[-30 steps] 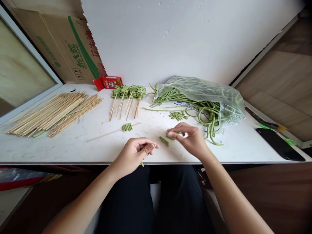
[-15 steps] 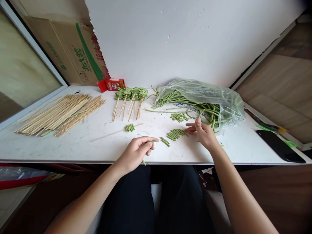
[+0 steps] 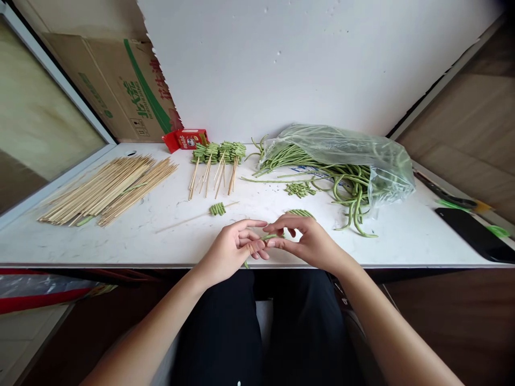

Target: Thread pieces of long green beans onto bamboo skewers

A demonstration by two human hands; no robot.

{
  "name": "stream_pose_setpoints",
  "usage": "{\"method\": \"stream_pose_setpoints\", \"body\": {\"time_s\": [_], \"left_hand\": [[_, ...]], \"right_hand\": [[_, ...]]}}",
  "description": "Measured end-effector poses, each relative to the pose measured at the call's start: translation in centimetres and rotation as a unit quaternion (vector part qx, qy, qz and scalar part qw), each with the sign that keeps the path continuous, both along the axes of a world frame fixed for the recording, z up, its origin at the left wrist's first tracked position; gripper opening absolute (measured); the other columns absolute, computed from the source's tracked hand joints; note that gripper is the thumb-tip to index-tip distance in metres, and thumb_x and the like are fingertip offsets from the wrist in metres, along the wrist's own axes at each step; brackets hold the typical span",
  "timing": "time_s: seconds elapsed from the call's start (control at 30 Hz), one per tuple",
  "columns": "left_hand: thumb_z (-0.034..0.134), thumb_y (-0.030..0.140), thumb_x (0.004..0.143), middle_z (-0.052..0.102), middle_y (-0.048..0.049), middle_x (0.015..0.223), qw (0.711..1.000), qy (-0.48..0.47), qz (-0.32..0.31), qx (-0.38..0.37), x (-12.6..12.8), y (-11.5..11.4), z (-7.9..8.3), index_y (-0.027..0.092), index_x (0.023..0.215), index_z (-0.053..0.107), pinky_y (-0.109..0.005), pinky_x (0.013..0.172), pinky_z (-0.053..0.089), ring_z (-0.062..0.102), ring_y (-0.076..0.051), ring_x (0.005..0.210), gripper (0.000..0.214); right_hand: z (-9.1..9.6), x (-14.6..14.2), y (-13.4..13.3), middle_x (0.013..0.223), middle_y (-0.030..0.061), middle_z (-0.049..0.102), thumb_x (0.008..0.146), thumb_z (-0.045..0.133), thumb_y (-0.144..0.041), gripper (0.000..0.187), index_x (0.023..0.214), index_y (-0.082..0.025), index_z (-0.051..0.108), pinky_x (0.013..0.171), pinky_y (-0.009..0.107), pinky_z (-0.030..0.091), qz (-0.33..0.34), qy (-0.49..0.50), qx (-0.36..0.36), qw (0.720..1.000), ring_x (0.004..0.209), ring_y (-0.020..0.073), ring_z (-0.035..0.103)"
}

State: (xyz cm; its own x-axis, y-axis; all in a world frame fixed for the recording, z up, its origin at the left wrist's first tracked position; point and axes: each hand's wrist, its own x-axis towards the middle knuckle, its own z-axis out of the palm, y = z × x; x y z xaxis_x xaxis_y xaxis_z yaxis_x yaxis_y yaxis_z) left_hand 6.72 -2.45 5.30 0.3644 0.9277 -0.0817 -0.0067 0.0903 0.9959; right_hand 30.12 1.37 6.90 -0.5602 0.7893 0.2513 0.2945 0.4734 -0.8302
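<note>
Bean piece: a short green cut bean piece (image 3: pixel 269 236) sits just below the middle of the frame, pinched between the two hands above the near table edge.
Handling: it looks light and fairly stiff, likely to snap if bent; the ends are the best place to grip.
Left hand: the left hand (image 3: pixel 233 249) is curled, fingertips closed on the piece's left end; a green stub pokes out below it.
Right hand: the right hand (image 3: pixel 308 241) pinches the right end, touching the left fingertips.
Nearby: a row of cut pieces (image 3: pixel 301 213) lies just above the right hand; a part-loaded skewer (image 3: pixel 201 214) lies up-left.
Farther: bare skewers (image 3: pixel 108 187) at left, finished skewers (image 3: pixel 217 161) at upper centre, bagged long beans (image 3: pixel 341 161) at upper right on the white table (image 3: pixel 140 241).
</note>
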Motion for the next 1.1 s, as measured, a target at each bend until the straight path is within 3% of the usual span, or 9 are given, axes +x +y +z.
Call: {"method": "stream_pose_setpoints", "body": {"time_s": [0.2, 0.27, 0.37, 0.63, 0.77, 0.93, 1.03, 1.1], "left_hand": [[0.087, 0.046, 0.084, 0.078, -0.0089, 0.091, 1.0, 0.018, 0.004, -0.001, -0.2, 0.1, -0.1, 0.013, 0.12, 0.074, -0.031, 0.075, 0.058, 0.077, -0.019, 0.078, 0.051], [0.084, 0.048, 0.087, 0.078, -0.0089, 0.088, 1.0, 0.024, 0.008, 0.015, -0.3, 0.2, -0.1, 0.012, 0.109, 0.077, -0.03, 0.075, 0.057, 0.076, -0.019, 0.077, 0.043], [0.075, 0.05, 0.095, 0.077, -0.0084, 0.086, 0.999, 0.037, 0.001, 0.034, -0.4, 0.2, 0.1, 0.012, 0.098, 0.078, -0.028, 0.071, 0.054, 0.073, -0.017, 0.075, 0.038], [0.069, 0.054, 0.098, 0.071, -0.0037, 0.078, 0.992, 0.1, 0.001, 0.076, -0.1, -0.4, 0.6, 0.016, 0.091, 0.078, -0.026, 0.066, 0.047, 0.062, -0.015, 0.071, 0.04], [0.067, 0.053, 0.098, 0.066, -0.0027, 0.071, 0.987, 0.119, -0.01, 0.105, 0.3, -0.9, 0.6, 0.016, 0.087, 0.078, -0.026, 0.064, 0.046, 0.058, -0.015, 0.068, 0.04], [0.066, 0.052, 0.1, 0.072, -0.007, 0.076, 0.988, 0.093, -0.022, 0.124, 0.3, -0.9, 0.8, 0.015, 0.083, 0.078, -0.028, 0.066, 0.05, 0.062, -0.015, 0.067, 0.043], [0.066, 0.052, 0.1, 0.074, -0.0079, 0.079, 0.988, 0.087, -0.002, 0.126, -0.1, -0.5, 0.8, 0.014, 0.088, 0.079, -0.028, 0.069, 0.051, 0.064, -0.016, 0.071, 0.042], [0.065, 0.053, 0.1, 0.075, -0.0081, 0.083, 0.99, 0.084, 0.018, 0.109, -0.4, -0.2, 0.7, 0.015, 0.093, 0.08, -0.028, 0.073, 0.051, 0.066, -0.017, 0.076, 0.041]], "right_hand": [[-0.3, -0.3, 0.1, 0.095, 0.0073, 0.079, 0.096, 0.075, -0.049, 0.027, 0.102, -0.024, 0.083, 0.071, 0.034, 0.047, -0.049, 0.034, 0.019, 0.998, 0.082, 0.0198, 0.064], [-0.2, -0.3, 0.1, 0.095, 0.007, 0.078, 0.095, 0.078, -0.047, 0.025, 0.102, -0.023, 0.083, 0.072, 0.034, 0.047, -0.057, 0.043, 0.019, 0.997, 0.082, 0.0199, 0.064], [-0.3, -0.5, 0.0, 0.095, 0.0068, 0.078, 0.094, 0.079, -0.046, 0.025, 0.104, -0.024, 0.082, 0.073, 0.035, 0.047, -0.044, 0.049, 0.022, 0.998, 0.083, 0.0205, 0.063], [-0.6, -1.2, -0.4, 0.092, 0.0072, 0.074, 0.1, 0.072, -0.044, 0.02, 0.096, -0.024, 0.078, 0.078, 0.036, 0.047, -0.003, 0.025, 0.045, 0.999, 0.088, 0.0228, 0.061], [-0.6, -1.3, -0.6, 0.087, 0.0056, 0.071, 0.101, 0.071, -0.038, 0.018, 0.089, -0.024, 0.076, 0.086, 0.038, 0.048, 0.032, 0.049, 0.013, 0.998, 0.091, 0.0228, 0.061], [-1.1, -1.3, -0.4, 0.084, 0.0056, 0.068, 0.098, 0.072, -0.052, 0.032, 0.086, -0.022, 0.074, 0.082, 0.038, 0.05, 0.09, 0.133, -0.07, 0.985, 0.084, 0.0217, 0.062], [-1.3, -0.6, 0.5, 0.087, 0.0067, 0.071, 0.092, 0.078, -0.056, 0.034, 0.088, -0.022, 0.077, 0.076, 0.037, 0.052, 0.044, 0.164, -0.082, 0.982, 0.081, 0.0215, 0.064], [-1.4, 0.8, 1.5, 0.091, 0.0084, 0.075, 0.09, 0.079, -0.056, 0.034, 0.093, -0.022, 0.082, 0.073, 0.036, 0.051, -0.056, 0.12, -0.044, 0.99, 0.082, 0.0228, 0.066]]}}
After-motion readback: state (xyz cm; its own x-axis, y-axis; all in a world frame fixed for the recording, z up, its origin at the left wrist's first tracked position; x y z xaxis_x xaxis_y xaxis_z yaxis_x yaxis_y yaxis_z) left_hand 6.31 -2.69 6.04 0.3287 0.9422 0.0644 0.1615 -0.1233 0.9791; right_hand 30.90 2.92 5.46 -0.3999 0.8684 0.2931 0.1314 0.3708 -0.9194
